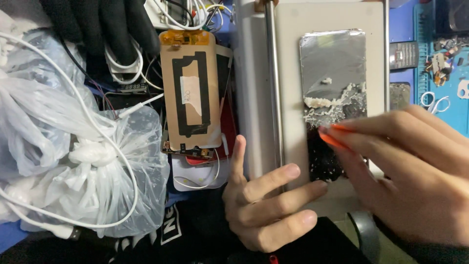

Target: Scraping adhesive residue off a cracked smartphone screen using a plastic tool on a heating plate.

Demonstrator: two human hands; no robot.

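A phone screen panel lies on a pale grey heating plate. Its upper part is shiny, and white glue residue is piled across its middle. My right hand holds an orange plastic scraper with its tip against the dark lower part of the panel. My left hand rests with fingertips on the plate's near edge, beside the panel's bottom left corner, holding nothing.
Left of the plate lies a stack of phone display parts with a brown backing. Clear plastic bags and white cables fill the left side. A blue work mat with small parts and scissors is at the right.
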